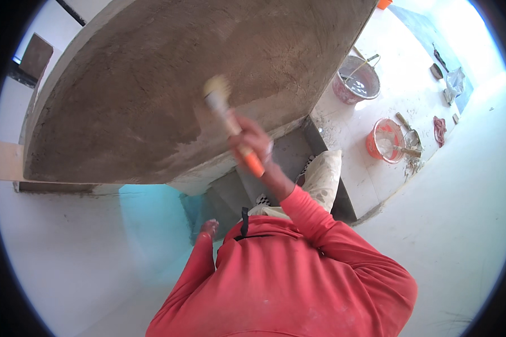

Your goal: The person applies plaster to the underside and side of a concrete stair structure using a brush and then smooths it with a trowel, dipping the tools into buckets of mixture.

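Note:
My right hand (pixel 252 140) is closed round the handle of a brush (pixel 229 121) with an orange end and pale bristles. The bristle end is smeared by motion. Its bristles are at the brown, plastered wall (pixel 135 84); whether they touch it I cannot tell. Part of the plaster looks darker and damp, with a lighter band along its lower edge. Low beside my body hangs my left hand (pixel 209 227), near the grey steps. It is small in view, its fingers mostly hidden, and nothing shows in it.
Grey steps (pixel 230 191) lie below the wall, under my legs. To the right, a pale tiled floor (pixel 360 174) holds a dark tub (pixel 348 92) of greyish water, an orange-red bucket (pixel 371 147), a trowel (pixel 411 137) and a red cloth (pixel 439 132). A plastic bag (pixel 454 84) lies farther off.

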The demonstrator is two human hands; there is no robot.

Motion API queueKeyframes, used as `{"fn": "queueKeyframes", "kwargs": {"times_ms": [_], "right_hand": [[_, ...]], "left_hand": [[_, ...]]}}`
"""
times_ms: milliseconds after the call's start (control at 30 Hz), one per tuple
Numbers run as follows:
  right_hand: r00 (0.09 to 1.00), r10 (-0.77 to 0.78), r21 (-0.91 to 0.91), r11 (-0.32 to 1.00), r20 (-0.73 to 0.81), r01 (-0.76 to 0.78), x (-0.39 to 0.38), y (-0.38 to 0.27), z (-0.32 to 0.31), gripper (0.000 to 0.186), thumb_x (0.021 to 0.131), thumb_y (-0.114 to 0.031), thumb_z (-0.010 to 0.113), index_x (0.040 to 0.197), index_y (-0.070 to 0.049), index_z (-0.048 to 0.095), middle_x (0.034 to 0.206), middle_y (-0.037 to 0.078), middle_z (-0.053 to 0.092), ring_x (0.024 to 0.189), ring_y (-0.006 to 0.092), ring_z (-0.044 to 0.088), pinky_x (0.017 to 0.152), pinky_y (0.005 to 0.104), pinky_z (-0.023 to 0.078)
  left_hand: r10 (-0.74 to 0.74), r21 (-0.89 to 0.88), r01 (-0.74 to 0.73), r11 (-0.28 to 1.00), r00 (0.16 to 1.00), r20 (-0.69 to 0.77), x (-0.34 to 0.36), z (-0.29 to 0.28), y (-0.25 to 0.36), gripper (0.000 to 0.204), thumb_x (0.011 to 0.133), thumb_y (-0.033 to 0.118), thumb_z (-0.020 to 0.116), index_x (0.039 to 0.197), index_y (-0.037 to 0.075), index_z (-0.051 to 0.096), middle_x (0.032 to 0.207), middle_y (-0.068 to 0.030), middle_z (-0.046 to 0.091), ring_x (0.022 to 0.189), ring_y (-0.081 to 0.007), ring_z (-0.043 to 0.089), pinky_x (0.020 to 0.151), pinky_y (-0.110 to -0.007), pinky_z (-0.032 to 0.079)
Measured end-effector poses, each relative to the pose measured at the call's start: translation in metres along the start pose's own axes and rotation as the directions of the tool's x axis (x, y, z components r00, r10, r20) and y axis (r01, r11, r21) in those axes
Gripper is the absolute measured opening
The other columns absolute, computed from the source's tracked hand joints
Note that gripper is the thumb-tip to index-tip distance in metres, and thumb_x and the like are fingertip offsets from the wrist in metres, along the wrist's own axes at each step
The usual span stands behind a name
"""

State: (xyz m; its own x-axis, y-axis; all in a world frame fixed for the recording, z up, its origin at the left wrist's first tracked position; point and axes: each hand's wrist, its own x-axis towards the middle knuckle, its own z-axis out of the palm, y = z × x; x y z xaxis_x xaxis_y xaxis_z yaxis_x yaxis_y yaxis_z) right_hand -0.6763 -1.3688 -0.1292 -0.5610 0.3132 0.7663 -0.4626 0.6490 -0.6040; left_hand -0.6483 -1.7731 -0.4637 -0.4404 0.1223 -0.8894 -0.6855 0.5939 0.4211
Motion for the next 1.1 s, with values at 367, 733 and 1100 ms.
{"fn": "queueKeyframes", "kwargs": {"times_ms": [367,733,1100], "right_hand": [[0.814,-0.115,-0.320,0.943,-0.569,-0.090,0.074,-0.001,-0.081,0.016,0.079,0.006,0.059,0.088,-0.006,0.053,0.104,0.014,0.056,0.096,0.0231,0.055,0.078,0.0337,0.048],[0.976,-0.041,-0.106,0.994,-0.215,0.018,0.023,-0.020,-0.007,0.012,0.072,-0.002,0.066,0.082,-0.009,0.062,0.101,0.013,0.060,0.097,0.0290,0.060,0.080,0.0346,0.049],[0.801,0.141,-0.128,0.957,-0.583,-0.261,-0.059,0.130,-0.042,0.006,0.084,0.000,0.054,0.086,-0.006,0.055,0.093,0.009,0.058,0.084,0.0158,0.055,0.073,0.0275,0.046]], "left_hand": [[0.121,-0.031,-0.123,0.992,0.991,-0.053,-0.014,0.032,0.019,0.030,0.083,0.016,0.060,0.113,0.016,0.054,0.098,-0.0015,0.060,0.073,-0.0148,0.055,0.060,-0.032,0.045],[0.154,-0.242,-0.196,0.950,0.971,-0.181,-0.007,0.029,0.034,0.029,0.082,0.007,0.052,0.110,0.017,0.056,0.096,0.0002,0.060,0.067,-0.0118,0.054,0.052,-0.028,0.041],[-0.009,0.246,0.017,0.969,0.999,-0.032,-0.040,-0.021,-0.028,0.028,0.084,0.010,0.051,0.111,0.014,0.055,0.099,-0.0021,0.062,0.076,-0.0193,0.058,0.059,-0.037,0.047]]}}
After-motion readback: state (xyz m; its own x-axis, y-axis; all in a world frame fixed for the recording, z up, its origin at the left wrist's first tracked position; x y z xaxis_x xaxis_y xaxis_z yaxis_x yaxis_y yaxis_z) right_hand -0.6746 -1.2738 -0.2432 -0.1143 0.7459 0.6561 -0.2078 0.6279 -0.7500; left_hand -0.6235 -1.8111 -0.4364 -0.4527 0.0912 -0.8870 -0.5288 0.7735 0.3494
